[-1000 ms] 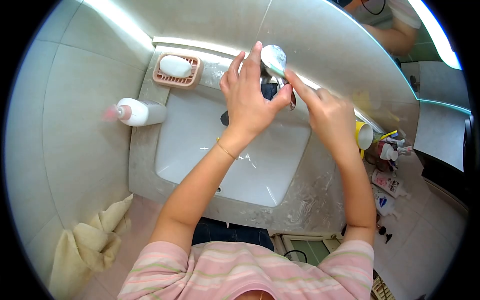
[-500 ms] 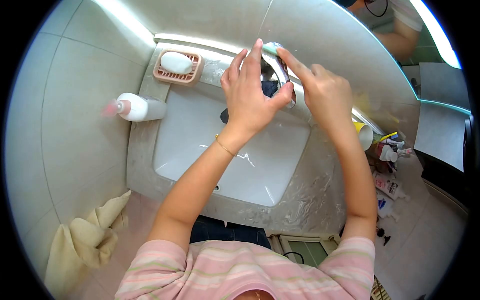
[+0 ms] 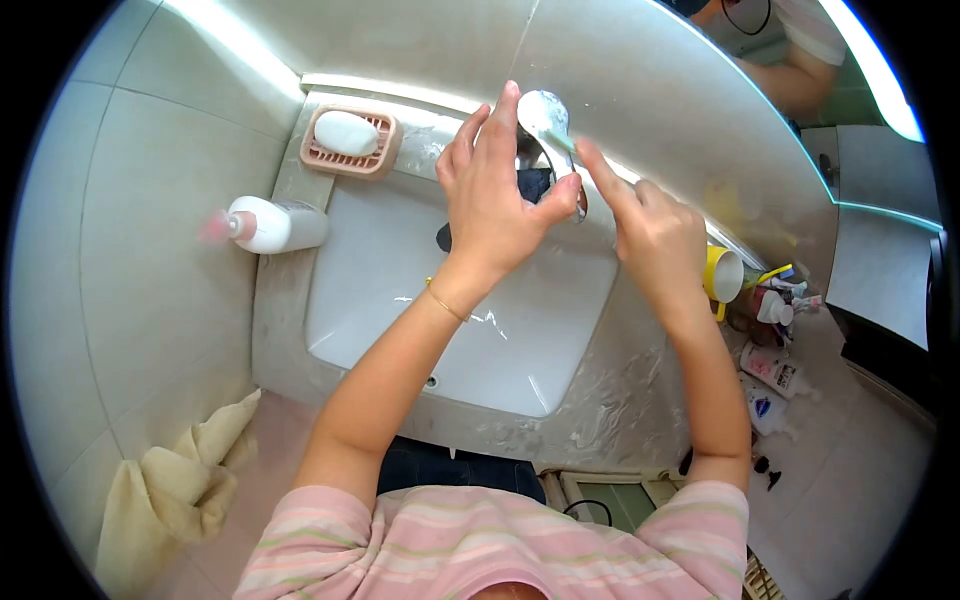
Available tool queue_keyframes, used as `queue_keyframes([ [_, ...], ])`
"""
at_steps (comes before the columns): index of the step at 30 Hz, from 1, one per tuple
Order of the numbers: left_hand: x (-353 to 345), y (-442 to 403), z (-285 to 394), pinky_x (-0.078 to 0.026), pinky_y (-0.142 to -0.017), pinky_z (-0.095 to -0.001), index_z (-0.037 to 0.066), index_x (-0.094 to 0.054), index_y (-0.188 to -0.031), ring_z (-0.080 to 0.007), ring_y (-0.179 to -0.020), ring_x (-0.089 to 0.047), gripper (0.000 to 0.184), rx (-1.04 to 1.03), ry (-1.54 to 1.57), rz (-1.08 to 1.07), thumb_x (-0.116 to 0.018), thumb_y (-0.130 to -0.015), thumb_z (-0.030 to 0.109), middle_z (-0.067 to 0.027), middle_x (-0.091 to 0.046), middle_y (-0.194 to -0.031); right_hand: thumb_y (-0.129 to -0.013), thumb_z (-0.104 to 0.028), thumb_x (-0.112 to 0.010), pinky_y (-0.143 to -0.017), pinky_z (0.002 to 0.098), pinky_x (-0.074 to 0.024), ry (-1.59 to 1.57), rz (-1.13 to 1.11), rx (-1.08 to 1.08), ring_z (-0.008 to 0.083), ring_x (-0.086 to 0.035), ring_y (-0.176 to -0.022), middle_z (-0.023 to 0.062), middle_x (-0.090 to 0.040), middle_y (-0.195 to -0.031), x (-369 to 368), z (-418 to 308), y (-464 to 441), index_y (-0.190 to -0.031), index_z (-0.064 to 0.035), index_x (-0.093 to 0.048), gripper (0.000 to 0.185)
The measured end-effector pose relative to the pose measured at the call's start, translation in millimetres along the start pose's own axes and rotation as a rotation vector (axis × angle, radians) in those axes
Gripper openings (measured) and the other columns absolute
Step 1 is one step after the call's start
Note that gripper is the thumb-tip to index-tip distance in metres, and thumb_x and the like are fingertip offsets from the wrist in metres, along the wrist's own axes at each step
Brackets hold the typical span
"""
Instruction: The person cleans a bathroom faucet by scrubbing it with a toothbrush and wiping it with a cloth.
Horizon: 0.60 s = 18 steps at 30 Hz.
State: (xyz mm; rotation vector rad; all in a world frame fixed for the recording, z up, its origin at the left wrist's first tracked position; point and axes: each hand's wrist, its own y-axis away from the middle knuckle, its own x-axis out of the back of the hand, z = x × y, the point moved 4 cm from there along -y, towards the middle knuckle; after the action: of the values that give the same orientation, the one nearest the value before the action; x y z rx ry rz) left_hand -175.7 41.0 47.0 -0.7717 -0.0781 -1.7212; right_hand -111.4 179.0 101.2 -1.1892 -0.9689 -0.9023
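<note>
A chrome faucet (image 3: 541, 108) stands at the back of the white sink (image 3: 400, 290), with white foam on its top. My left hand (image 3: 497, 190) is around it, fingers along its left side and thumb at its right. A dark, cloth-like item (image 3: 534, 184) shows between that thumb and fingers; dark material also shows left of the wrist. My right hand (image 3: 655, 225) is closed, index finger stretched along a small brush with a pale green head (image 3: 561, 140). The brush head touches the faucet's right side; its handle is hidden in the hand.
A pink soap dish (image 3: 312, 160) with white soap (image 3: 346, 133) sits at the back left, above a white pump bottle (image 3: 285, 226). Right of the sink are a yellow cup (image 3: 716, 274), toothbrushes and several tubes. A cream towel (image 3: 165, 485) hangs lower left.
My right hand has moved slightly down and right, drawing the brush head from the faucet's top down its right side. The foamy top is now uncovered. My left hand stays at the faucet.
</note>
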Motion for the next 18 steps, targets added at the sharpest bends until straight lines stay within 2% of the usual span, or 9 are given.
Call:
queue_keyframes([
  [2, 0, 1, 0, -0.017, -0.107, -0.05, 0.008, -0.028, -0.145, -0.0355, -0.131, -0.031, 0.09, 0.012, 0.007, 0.0, -0.066, -0.073, 0.046, -0.0131, -0.047, -0.132, -0.071, 0.0, -0.06, -0.044, 0.0349, -0.0411, -0.03, -0.034, -0.039, 0.0193, -0.048, -0.046, 0.0037, -0.043, -0.055, 8, -1, -2, -0.134, -0.0352, -0.053, 0.072],
  [6, 1, 1, 1, -0.016, -0.107, -0.0496, 0.008, -0.029, -0.145, -0.0354, -0.132, -0.031, 0.09, 0.009, -0.019, 0.006, -0.066, -0.072, 0.045, -0.0132, -0.046, -0.134, -0.071, 0.0, -0.06, -0.043, 0.0351, -0.0409, -0.049, 0.07, -0.027, 0.0191, -0.048, -0.045, 0.0038, -0.042, -0.055, -12, 2, -26, -0.134, -0.035, -0.053, 0.072],
  [8, 1, 3, 1, -0.016, -0.107, -0.0495, 0.008, -0.029, -0.145, -0.0353, -0.132, -0.031, 0.09, 0.016, -0.011, -0.005, -0.066, -0.072, 0.045, -0.0133, -0.046, -0.134, -0.071, -0.006, -0.061, -0.044, 0.0328, -0.0439, -0.042, -0.009, 0.004, 0.019, -0.053, -0.048, 0.0038, -0.046, -0.057, -7, 3, -10, -0.136, -0.0336, -0.05, 0.072],
  [11, 0, -1, 1, -0.016, -0.107, -0.0493, 0.008, -0.029, -0.145, -0.0352, -0.131, -0.031, 0.09, 0.012, 0.004, 0.005, -0.066, -0.072, 0.045, -0.0136, -0.046, -0.134, -0.07, -0.005, -0.061, -0.046, 0.0345, -0.0449, -0.016, -0.102, -0.028, 0.0213, -0.054, -0.048, 0.0046, -0.048, -0.059, 7, 3, 3, -0.137, -0.0336, -0.049, 0.074],
  [14, 1, 2, 2, -0.017, -0.107, -0.0493, 0.008, -0.03, -0.144, -0.0351, -0.131, -0.031, 0.089, 0.025, 0.003, -0.001, -0.066, -0.072, 0.044, -0.0137, -0.046, -0.133, -0.07, -0.005, -0.061, -0.044, 0.0345, -0.0445, -0.014, -0.014, 0.016, 0.0212, -0.054, -0.047, 0.0048, -0.05, -0.059, -7, 2, -24, -0.138, -0.0336, -0.047, 0.075],
  [18, 2, 2, 1, -0.017, -0.106, -0.0492, 0.008, -0.03, -0.144, -0.0351, -0.131, -0.031, 0.088, 0.015, -0.008, -0.008, -0.066, -0.072, 0.045, -0.0141, -0.046, -0.133, -0.071, -0.005, -0.061, -0.044, 0.0346, -0.0446, -0.039, -0.028, -0.014, 0.0216, -0.054, -0.046, 0.0051, -0.051, -0.06, -7, 1, -5, -0.138, -0.0333, -0.047, 0.075],
])
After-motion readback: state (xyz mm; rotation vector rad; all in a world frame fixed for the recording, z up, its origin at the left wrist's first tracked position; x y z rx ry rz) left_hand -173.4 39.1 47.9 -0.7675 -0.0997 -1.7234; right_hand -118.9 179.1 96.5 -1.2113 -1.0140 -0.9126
